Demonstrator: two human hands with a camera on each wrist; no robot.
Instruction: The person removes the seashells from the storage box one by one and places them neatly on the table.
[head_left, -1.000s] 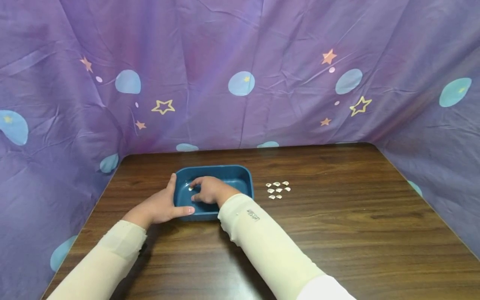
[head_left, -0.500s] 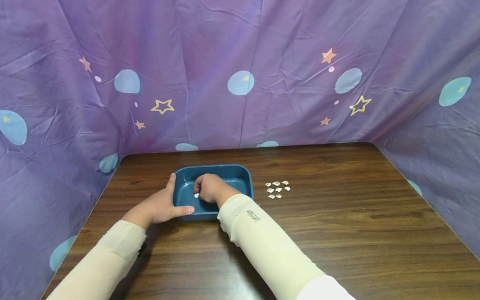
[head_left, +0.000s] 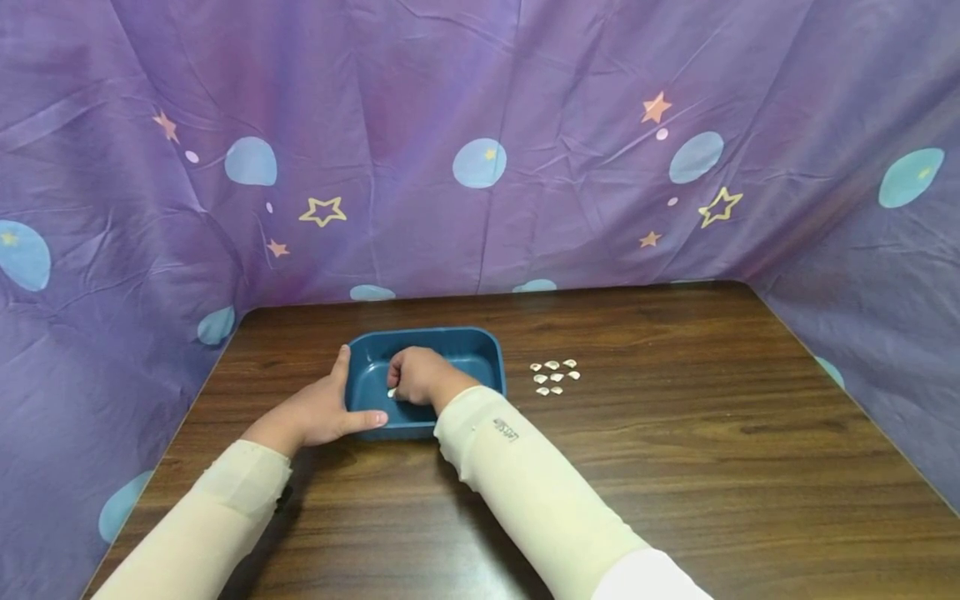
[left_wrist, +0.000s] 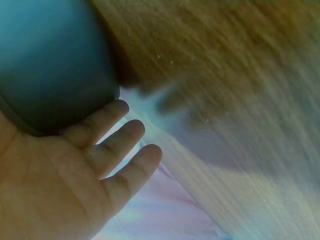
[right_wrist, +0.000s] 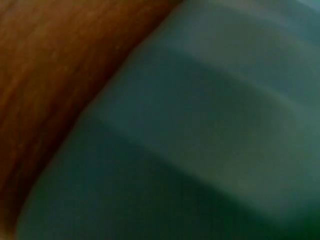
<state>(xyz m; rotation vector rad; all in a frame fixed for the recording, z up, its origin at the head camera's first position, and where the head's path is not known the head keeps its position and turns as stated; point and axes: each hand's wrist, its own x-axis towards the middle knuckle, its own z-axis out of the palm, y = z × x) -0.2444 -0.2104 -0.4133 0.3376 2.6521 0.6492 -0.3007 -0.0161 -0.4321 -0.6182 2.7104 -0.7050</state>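
Observation:
A dark blue rectangular tray (head_left: 489, 350) stands on the wooden table. My left hand (head_left: 318, 412) lies along the tray's left end, its thumb over the near rim. In the left wrist view the fingers of that hand (left_wrist: 60, 175) reach out fairly straight beside the tray wall (left_wrist: 65, 65). Inside the tray, my right hand (head_left: 423, 377) has its fingers curled down and pinches a small white shell (head_left: 392, 392), mostly hidden by the fingertips. The right wrist view is blurred and shows mainly the tray (right_wrist: 175, 125) close up.
Several small white shells (head_left: 556, 377) lie in short rows on the table (head_left: 675, 442), to the right of the tray. A purple curtain (head_left: 390, 100) with stars and blue shapes hangs behind the table and along both sides.
My right hand's fingers, spread near the shell a second ago, have closed on it. The shell has moved slightly right and nearer. My left hand keeps its place on the tray.

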